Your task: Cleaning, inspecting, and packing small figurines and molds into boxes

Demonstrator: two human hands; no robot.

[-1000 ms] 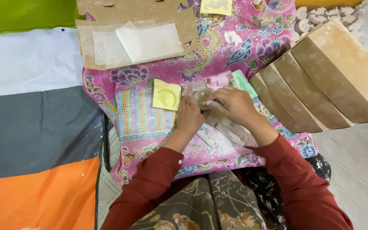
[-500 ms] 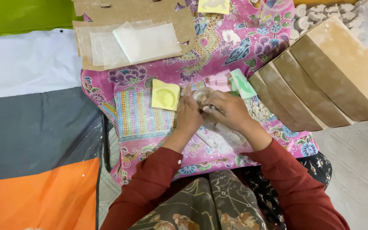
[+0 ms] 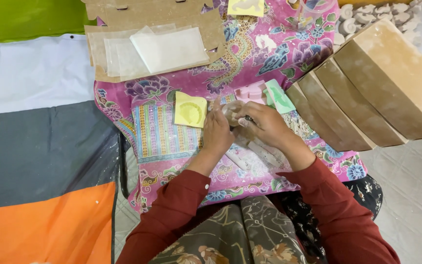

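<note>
Both hands meet over the patterned cloth [image 3: 172, 146]. The left hand [image 3: 218, 133] and right hand [image 3: 264, 124] close their grip on a small clear bag [image 3: 233, 110] held between them, fingers curled. The yellow mould [image 3: 190, 109] lies just left, nearer the left hand.

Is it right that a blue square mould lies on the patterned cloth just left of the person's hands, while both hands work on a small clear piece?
Not quite: the square mould is yellow, not blue, as the head view shows. It does lie on the patterned cloth just left of the left hand, while that hand and the right hand work on a small clear piece.
</note>
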